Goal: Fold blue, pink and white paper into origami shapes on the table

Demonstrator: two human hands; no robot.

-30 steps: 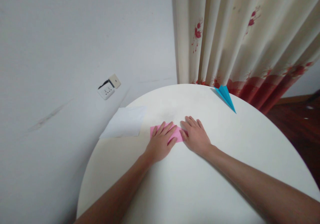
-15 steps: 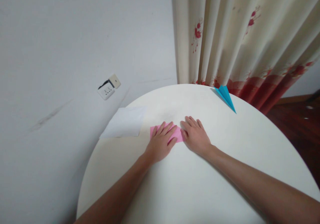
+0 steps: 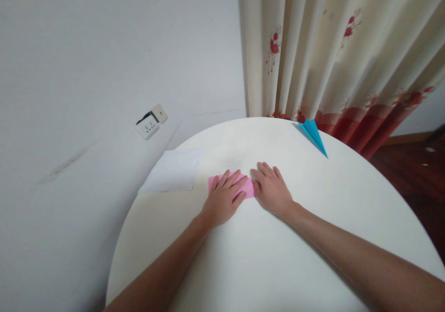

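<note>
A piece of pink paper [image 3: 249, 190] lies flat on the white round table [image 3: 278, 265], partly hidden under both hands. My left hand [image 3: 222, 200] rests on its left and middle part, fingers spread and pointing away from me. At the paper's right end is my right hand [image 3: 273, 189], palm down, with its thumb side over the paper's edge and its fingers stretched out onto the tabletop. Whether the paper has folds under my hands cannot be made out.
White paper [image 3: 172, 170] lies at the table's left edge by the wall. A blue paper plane [image 3: 314, 136] sits near the far right edge. Behind the table hang floral curtains [image 3: 313, 47], and a wall socket [image 3: 148, 126] is at the left.
</note>
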